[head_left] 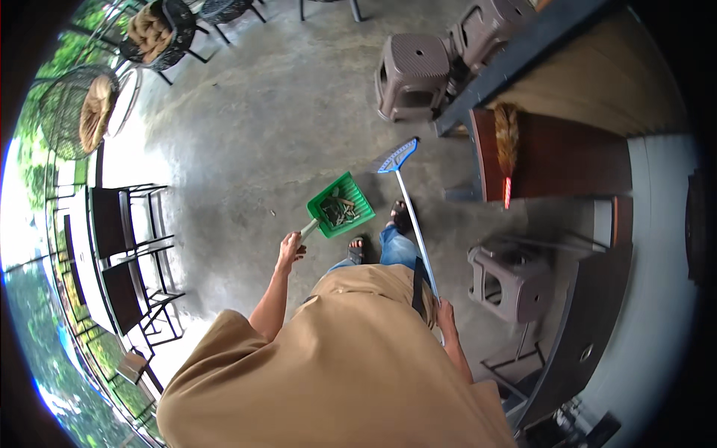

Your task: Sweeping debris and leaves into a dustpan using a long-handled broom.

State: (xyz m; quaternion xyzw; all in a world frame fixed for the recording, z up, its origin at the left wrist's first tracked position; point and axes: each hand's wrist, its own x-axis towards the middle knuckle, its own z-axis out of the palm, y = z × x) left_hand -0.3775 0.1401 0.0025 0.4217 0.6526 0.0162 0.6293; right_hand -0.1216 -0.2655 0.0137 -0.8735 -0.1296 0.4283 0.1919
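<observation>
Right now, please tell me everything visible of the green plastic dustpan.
The green, plastic-looking dustpan has a squarish pan with raised walls, ribbed inside, and a paler handle gripped by the left hand. Held ahead of the left foot, front edge pointing diagonally forward, it contains small pale and dark scraps. Whether it touches the floor is unclear.

Dustpan is super green, broom head is blue, pole whitish, shirt plain tan, stools kinda grayish-brown.

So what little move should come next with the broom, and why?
I'd guess moving the blue broom head toward the pale bit on the floor, because it lies outside the green dustpan, which already holds scraps.
</observation>
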